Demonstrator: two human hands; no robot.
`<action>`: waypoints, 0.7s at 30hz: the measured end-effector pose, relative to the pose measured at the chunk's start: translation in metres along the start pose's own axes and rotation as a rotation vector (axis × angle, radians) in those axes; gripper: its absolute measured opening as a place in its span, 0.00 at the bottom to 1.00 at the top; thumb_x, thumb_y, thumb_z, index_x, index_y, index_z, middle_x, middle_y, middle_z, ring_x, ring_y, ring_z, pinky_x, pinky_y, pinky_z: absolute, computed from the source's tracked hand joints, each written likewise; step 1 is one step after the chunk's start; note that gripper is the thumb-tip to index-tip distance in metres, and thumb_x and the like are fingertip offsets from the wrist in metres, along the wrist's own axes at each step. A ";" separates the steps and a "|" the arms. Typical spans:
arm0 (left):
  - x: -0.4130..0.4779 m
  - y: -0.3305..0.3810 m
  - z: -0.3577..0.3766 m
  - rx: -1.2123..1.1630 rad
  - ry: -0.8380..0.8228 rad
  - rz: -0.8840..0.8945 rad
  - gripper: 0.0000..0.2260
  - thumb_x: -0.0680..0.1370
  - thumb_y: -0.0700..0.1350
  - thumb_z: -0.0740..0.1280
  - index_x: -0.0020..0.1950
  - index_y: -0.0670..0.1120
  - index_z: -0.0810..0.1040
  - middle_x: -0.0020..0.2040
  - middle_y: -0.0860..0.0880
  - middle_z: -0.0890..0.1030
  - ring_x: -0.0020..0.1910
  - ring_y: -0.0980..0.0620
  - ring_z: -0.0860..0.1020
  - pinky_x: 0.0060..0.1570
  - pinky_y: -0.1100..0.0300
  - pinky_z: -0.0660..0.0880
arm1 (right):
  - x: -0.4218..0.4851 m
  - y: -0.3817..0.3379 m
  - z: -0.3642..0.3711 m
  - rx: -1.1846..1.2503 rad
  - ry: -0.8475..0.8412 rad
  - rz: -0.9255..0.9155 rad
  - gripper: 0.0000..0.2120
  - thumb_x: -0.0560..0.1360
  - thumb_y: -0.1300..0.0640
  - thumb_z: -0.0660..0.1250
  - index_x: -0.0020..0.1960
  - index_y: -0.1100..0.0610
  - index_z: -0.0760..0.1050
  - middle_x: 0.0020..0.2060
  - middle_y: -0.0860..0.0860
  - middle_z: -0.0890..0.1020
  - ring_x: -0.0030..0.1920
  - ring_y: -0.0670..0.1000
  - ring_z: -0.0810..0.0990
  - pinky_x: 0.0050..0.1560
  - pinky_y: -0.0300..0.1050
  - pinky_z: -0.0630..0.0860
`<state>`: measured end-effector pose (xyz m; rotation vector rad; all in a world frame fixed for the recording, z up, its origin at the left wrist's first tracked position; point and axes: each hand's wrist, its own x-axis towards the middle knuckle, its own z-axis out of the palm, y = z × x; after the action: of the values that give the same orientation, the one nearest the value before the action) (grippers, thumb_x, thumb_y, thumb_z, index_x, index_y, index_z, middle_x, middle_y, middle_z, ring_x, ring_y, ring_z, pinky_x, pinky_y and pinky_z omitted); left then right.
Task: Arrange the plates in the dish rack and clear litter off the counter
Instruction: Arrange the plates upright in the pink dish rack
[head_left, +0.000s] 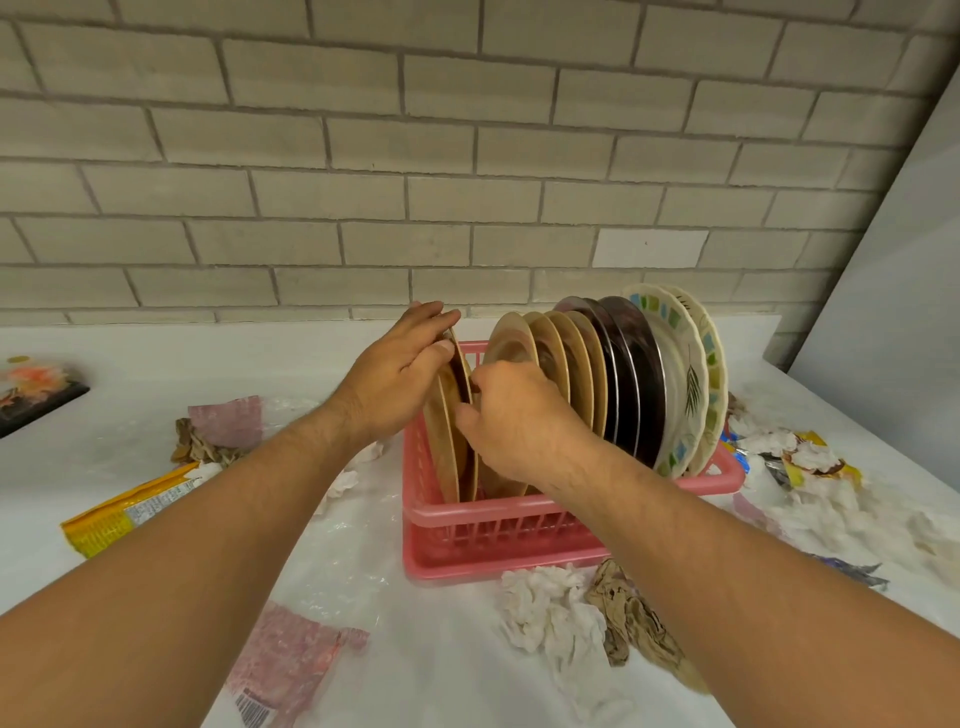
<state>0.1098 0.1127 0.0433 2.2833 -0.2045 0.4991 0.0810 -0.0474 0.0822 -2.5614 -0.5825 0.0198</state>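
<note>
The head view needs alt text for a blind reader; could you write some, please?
A person's left hand and right hand grip tan plates upright in a pink dish rack beside other plates. Crumpled tissues and wrappers litter the white counter around it.

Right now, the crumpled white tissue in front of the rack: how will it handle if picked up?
The white tissue looks crumpled and thin, so probably floppy and very light. It touches brown paper, which may drag along.
</note>
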 end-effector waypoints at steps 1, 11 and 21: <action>-0.001 0.002 0.000 0.023 -0.005 0.001 0.19 0.82 0.50 0.54 0.74 0.57 0.63 0.76 0.58 0.58 0.74 0.63 0.50 0.70 0.63 0.48 | 0.002 -0.002 0.000 -0.052 -0.020 0.008 0.08 0.79 0.55 0.61 0.47 0.59 0.74 0.37 0.53 0.77 0.36 0.51 0.79 0.33 0.43 0.76; 0.003 0.023 -0.016 0.357 0.283 -0.238 0.12 0.74 0.49 0.61 0.32 0.46 0.73 0.29 0.49 0.75 0.29 0.50 0.74 0.27 0.62 0.64 | 0.018 -0.006 -0.040 -0.166 0.116 0.075 0.05 0.78 0.57 0.62 0.47 0.57 0.74 0.36 0.52 0.78 0.33 0.50 0.79 0.28 0.40 0.75; 0.031 0.054 -0.058 0.321 0.489 -0.134 0.14 0.73 0.47 0.61 0.28 0.46 0.68 0.24 0.50 0.66 0.22 0.52 0.63 0.22 0.63 0.61 | 0.016 -0.010 -0.037 -0.512 0.067 0.123 0.08 0.79 0.58 0.64 0.56 0.60 0.74 0.42 0.54 0.78 0.43 0.51 0.80 0.45 0.43 0.80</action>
<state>0.1053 0.1183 0.1279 2.3737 0.2899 1.0581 0.0967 -0.0509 0.1207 -3.0760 -0.4454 -0.1960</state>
